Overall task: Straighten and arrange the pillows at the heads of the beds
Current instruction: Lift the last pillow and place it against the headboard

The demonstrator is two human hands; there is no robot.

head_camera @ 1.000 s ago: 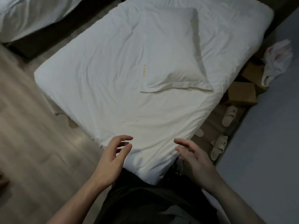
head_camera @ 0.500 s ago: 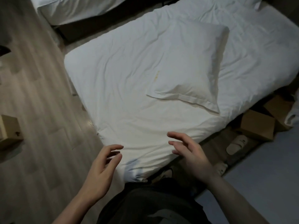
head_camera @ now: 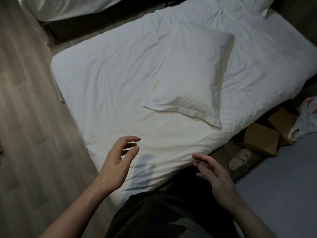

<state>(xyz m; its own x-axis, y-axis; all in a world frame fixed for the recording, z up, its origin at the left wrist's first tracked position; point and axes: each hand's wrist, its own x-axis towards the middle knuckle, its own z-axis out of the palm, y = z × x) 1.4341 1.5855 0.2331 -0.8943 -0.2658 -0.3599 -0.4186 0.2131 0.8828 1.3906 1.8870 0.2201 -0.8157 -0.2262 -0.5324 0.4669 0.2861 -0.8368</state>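
**Pillow lies ahead of both hands, neither hand on it**

I find one pillow (head_camera: 190, 73) lying flat on the white bed (head_camera: 103, 79), right of the bed's middle and well forward of the near edge where the person stands. It sits skewed: its long axis runs from the flanged hem nearest the hands up and away toward the far right, not square to the mattress edges. A second pillow (head_camera: 255, 5) shows only as a corner at the top of the frame, at the far end of the same bed; I judge that end to be the head.

The left hand (head_camera: 118, 162) hovers over the near edge of the bed, fingers relaxed and slightly bent, holding nothing. The right hand (head_camera: 214, 174) hovers at the near corner, fingers spread and loose, likewise empty. Neither touches the bedding, as far as I can tell.

The deciding relation: the pillow's near hem lies up and slightly right of both hands. The left hand lines up with the hem's left corner, the right hand with its right corner. I judge a two-handed reach forward is called for, then a turn to square it.

Cardboard boxes (head_camera: 260, 141) and a slipper (head_camera: 240, 158) lie on the floor beside the bed's right side.
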